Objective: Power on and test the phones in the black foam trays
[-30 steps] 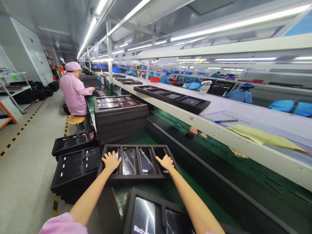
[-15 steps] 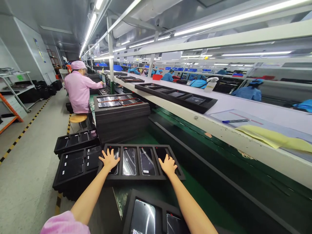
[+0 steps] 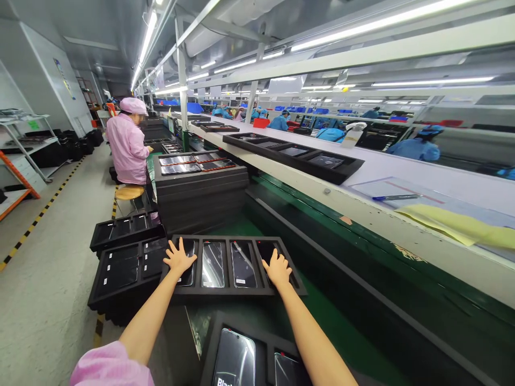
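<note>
Both arms stretch from the near edge toward the far side, forearms bare, the hands well apart. The left forearm (image 3: 155, 311) slants away to the right, out of a pink sleeve (image 3: 112, 365) at near left, and I see the left hand (image 3: 179, 259) palm down — fingers fanned wide, thumb pointing right. The right forearm (image 3: 316, 335) slants away to the left; the right hand (image 3: 277, 269) is palm down too — thumb out leftward, fingers apart and somewhat bent.

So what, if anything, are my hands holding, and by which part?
No grip shows: left hand and right hand are spread over opposite ends of a black tray; whether they touch it is unclear.
</note>
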`<state>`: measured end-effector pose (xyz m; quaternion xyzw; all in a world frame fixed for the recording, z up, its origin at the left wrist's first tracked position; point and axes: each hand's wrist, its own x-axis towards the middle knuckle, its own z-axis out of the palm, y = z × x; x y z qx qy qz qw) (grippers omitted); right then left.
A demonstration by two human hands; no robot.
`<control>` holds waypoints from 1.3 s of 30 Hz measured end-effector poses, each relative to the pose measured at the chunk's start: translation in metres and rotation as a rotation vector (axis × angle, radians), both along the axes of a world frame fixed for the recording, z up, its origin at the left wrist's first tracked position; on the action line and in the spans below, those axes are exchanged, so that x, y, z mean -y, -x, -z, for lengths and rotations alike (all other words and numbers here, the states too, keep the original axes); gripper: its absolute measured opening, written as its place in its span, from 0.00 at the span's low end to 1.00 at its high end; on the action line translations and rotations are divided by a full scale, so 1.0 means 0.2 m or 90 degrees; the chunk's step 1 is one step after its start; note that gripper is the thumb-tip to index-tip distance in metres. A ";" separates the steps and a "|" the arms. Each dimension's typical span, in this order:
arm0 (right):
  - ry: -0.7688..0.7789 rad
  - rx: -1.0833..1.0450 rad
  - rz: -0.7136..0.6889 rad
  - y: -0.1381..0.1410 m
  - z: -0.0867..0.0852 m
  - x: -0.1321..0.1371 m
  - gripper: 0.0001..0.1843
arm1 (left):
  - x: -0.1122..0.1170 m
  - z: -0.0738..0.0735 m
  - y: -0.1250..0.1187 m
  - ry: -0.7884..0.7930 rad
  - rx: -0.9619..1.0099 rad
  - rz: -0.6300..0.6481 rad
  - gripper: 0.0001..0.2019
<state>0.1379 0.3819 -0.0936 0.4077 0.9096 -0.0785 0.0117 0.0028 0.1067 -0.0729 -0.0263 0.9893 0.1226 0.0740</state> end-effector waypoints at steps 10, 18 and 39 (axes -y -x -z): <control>-0.001 -0.005 0.002 -0.01 0.00 -0.03 0.36 | 0.02 0.01 0.02 -0.004 0.006 0.009 0.41; 0.004 -0.010 0.006 -0.01 -0.01 -0.03 0.38 | 0.01 0.01 0.00 -0.001 -0.020 0.030 0.38; -0.011 -0.014 0.004 -0.02 -0.02 -0.01 0.35 | 0.01 0.01 -0.01 0.006 -0.027 0.048 0.36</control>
